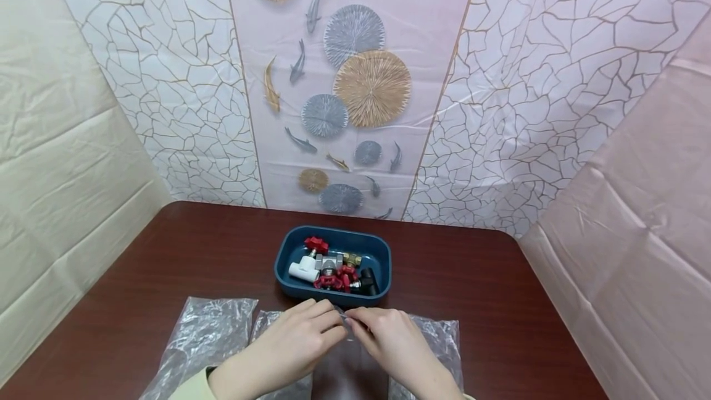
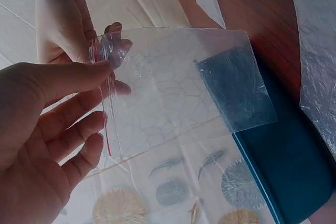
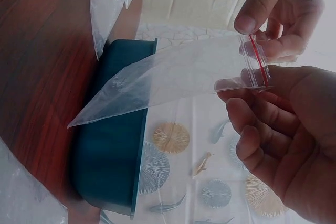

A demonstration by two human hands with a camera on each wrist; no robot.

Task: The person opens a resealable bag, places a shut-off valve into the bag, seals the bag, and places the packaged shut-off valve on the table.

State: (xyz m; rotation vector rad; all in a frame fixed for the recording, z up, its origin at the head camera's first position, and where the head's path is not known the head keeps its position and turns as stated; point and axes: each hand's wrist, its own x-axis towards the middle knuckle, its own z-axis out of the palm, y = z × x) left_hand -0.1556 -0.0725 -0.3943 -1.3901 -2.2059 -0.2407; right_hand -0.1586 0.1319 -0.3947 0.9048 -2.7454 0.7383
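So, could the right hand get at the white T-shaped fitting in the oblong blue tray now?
Probably not yet: the right hand pinches the clear red-striped plastic bag, though the open blue tray leaves the white fitting uncovered.

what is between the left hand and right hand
A clear red-striped zip-lock bag, pinched by the left hand and the right hand, as both wrist views show.

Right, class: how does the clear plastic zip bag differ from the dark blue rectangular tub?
The clear plastic zip bag is see-through; the dark blue rectangular tub is opaque. The left hand and right hand hold the bag; the tub stands on the brown table. The bag looks empty; the tub holds red-handled valves. Both are containers.
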